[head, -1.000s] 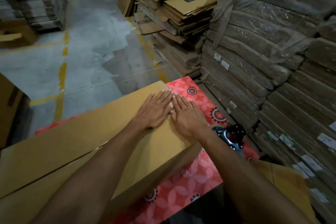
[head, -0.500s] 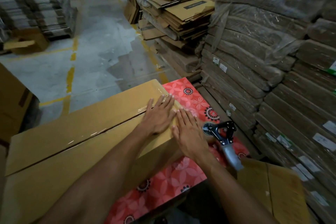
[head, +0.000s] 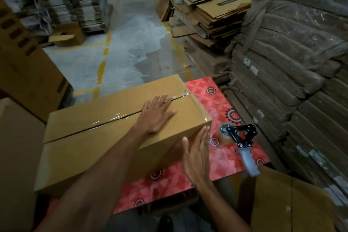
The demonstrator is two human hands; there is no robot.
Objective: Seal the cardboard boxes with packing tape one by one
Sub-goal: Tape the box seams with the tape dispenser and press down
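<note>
A long brown cardboard box [head: 94, 137] lies on a table covered with a red flowered cloth [head: 216, 100]. Clear tape runs along its top seam and over the right end. My left hand [head: 156, 115] rests flat on the box top near that end, fingers spread across the taped seam. My right hand [head: 196, 156] is held upright with straight fingers at the box's near right corner, fingertips at the taped edge. A tape dispenser [head: 239, 141] with a black frame and grey handle lies on the cloth to the right, apart from both hands.
Wrapped stacks of flat cardboard [head: 291, 62] rise close on the right. More flattened boxes [head: 212, 15] are piled behind the table. Brown boxes [head: 22, 73] stand at the left, and another one [head: 293, 203] at the lower right. A concrete aisle [head: 131, 34] runs ahead.
Both hands were flat side by side on the box top's right end. The right hand has slid off down to the near right corner; the left stays on top.
</note>
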